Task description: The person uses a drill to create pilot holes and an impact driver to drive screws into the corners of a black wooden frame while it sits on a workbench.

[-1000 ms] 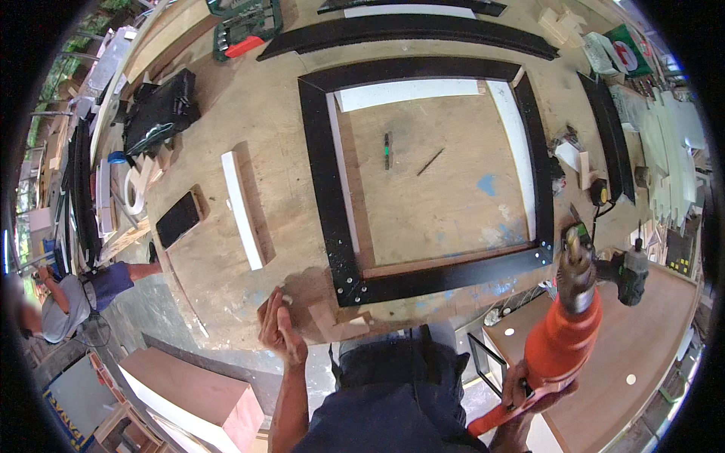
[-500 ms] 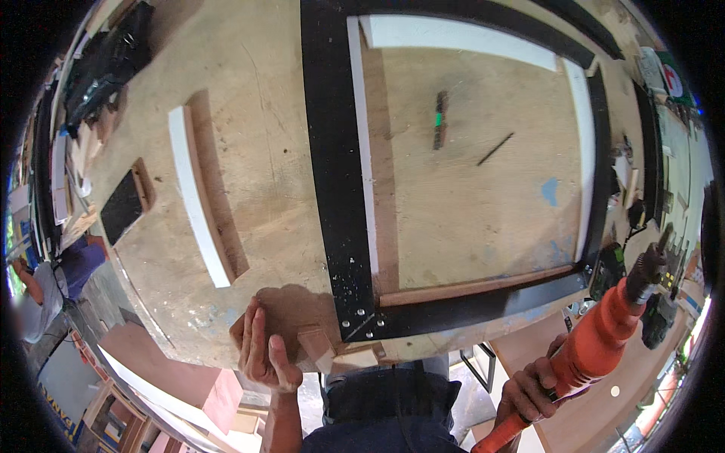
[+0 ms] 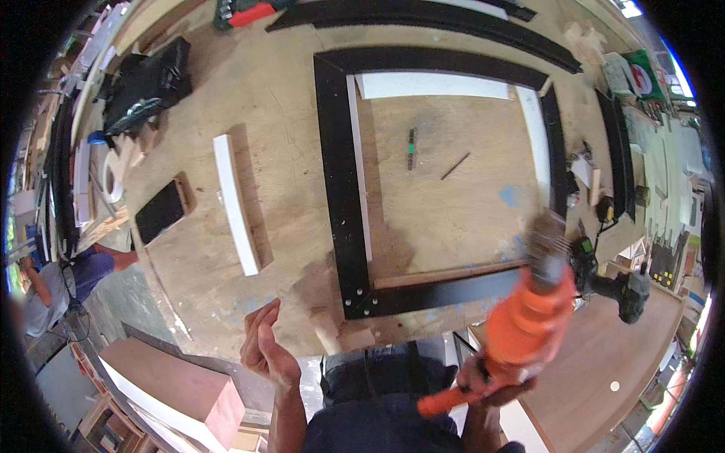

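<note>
My right hand [image 3: 495, 383] grips an orange power drill [image 3: 529, 321], blurred by motion, its chuck end over the near right corner of a black rectangular frame [image 3: 343, 189]. White strips line parts of the frame's inner edge. Shiny round screw heads or holes dot its near left corner. My left hand [image 3: 269, 351] is raised at the table's front edge, fingers stretched out, holding nothing. A dark stick with a green band [image 3: 411, 149] and a thin dark rod [image 3: 455, 166] lie inside the frame.
A white strip [image 3: 235, 204] and a small black panel [image 3: 160, 211] lie left on the wooden table [image 3: 294, 151]. A dark cordless drill [image 3: 627, 291] is at the right. Black lengths [image 3: 453, 26] lie at the back. Another person [image 3: 49, 294] sits at far left.
My right hand has swung the orange drill left and inward, toward the frame. My left hand stays near the front edge. The view has shifted, showing more of the table's far side.
</note>
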{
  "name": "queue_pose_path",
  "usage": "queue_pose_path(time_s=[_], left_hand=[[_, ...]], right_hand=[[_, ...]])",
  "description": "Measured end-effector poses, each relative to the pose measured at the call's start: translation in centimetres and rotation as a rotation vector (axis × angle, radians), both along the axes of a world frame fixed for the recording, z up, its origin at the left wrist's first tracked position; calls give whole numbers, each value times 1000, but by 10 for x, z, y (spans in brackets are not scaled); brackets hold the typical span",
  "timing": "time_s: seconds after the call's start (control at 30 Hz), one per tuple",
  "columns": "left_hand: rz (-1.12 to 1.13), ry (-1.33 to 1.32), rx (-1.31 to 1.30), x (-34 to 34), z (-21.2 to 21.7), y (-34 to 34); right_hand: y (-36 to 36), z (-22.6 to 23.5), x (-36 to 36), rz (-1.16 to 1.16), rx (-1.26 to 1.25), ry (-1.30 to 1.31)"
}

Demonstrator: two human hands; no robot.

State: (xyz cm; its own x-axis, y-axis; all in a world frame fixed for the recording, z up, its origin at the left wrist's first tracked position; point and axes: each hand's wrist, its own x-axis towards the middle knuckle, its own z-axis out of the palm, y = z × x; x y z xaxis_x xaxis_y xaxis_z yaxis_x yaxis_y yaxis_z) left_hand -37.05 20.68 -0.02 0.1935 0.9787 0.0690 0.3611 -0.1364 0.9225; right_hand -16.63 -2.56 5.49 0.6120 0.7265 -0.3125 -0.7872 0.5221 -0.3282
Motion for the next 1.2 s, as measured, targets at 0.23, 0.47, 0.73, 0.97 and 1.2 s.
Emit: queue_pose_path(time_s=[0.23, 0.47, 0.73, 0.97, 1.2], left_hand=[[-230, -442, -384, 10, 99, 20], [20, -533, -694, -56, 122, 34], [-23, -376, -671, -103, 52, 52], [-117, -119, -492, -138, -1, 79], [195, 487, 204, -95, 16, 69]], right_hand=[[79, 29, -42, 527, -546, -926], [135, 1, -133, 600, -197, -1657], [153, -38, -125, 863, 78, -1882], [122, -38, -55, 445, -422, -2041], [89, -64, 11, 330, -790, -2177]])
